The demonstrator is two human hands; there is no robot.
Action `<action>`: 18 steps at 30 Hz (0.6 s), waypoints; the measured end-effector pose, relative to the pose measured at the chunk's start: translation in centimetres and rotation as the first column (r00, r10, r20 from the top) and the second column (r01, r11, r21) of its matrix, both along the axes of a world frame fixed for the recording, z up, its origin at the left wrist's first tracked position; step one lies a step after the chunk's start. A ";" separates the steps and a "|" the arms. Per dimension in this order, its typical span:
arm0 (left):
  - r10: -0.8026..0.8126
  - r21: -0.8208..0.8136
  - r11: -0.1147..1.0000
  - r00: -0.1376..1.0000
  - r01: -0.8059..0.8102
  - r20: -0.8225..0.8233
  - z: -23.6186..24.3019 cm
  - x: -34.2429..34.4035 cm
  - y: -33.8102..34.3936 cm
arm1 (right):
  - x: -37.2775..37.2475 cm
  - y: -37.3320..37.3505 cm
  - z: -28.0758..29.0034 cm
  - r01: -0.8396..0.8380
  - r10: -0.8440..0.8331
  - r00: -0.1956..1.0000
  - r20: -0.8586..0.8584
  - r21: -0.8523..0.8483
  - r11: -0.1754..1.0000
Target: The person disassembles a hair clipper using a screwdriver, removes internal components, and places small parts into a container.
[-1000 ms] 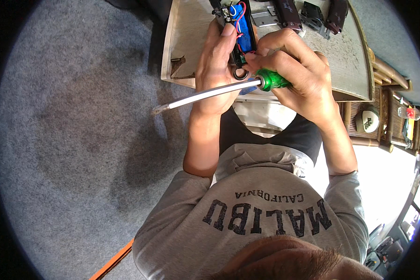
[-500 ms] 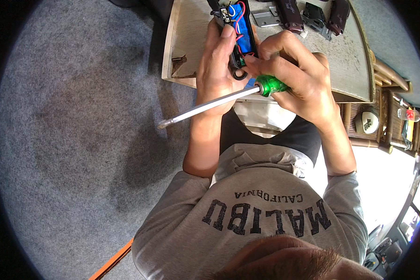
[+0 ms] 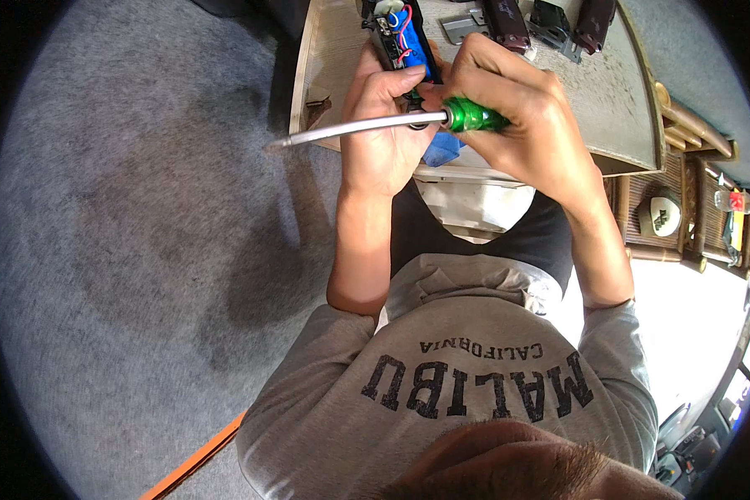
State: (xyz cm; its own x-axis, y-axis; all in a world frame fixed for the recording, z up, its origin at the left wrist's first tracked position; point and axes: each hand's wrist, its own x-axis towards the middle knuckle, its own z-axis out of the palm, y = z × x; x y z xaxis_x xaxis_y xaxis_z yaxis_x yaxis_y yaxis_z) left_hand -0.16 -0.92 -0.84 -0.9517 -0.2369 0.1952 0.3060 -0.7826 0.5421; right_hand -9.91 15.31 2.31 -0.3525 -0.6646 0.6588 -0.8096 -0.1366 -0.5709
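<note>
In my left hand (image 3: 373,142) lies an opened black handheld device (image 3: 386,52), its fingers wrapped round the casing and the thumb along the near part. Inside the casing show a blue battery pack (image 3: 418,60) and thin red and white wires. A screwdriver with a green handle (image 3: 475,116) is gripped in my right hand (image 3: 529,104); its long metal shaft points left across my left palm, the tip out past the wrist. The right thumb and forefinger reach the device's near end, where a dark ring shows; what they pinch there is hidden.
On the wooden table (image 3: 617,125), several dark red and metal device parts (image 3: 508,25) lie at the far right. Something blue (image 3: 443,150) sits by the near edge below my hands. A bamboo seat to the right bears a cap (image 3: 663,217) and a plastic bottle (image 3: 732,201).
Both hands and the device have moved slightly away and to the left. The screwdriver has swung from a downward slant to nearly level, its tip now farther from my body.
</note>
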 end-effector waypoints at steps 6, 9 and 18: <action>-0.073 -0.009 0.997 0.997 0.073 -0.014 -0.3 -0.1 -0.7 | -0.5 0.0 0.1 -0.059 0.060 0.995 0.075 -0.023 0.998; 0.166 -0.020 0.986 0.966 -0.166 0.199 2.0 0.1 1.7 | -0.6 0.2 0.3 -0.085 0.083 0.983 0.162 0.005 0.996; 0.070 -0.093 0.994 0.993 -0.061 0.092 1.4 0.1 0.9 | -1.1 0.8 1.0 -0.179 0.149 0.903 0.403 0.038 0.983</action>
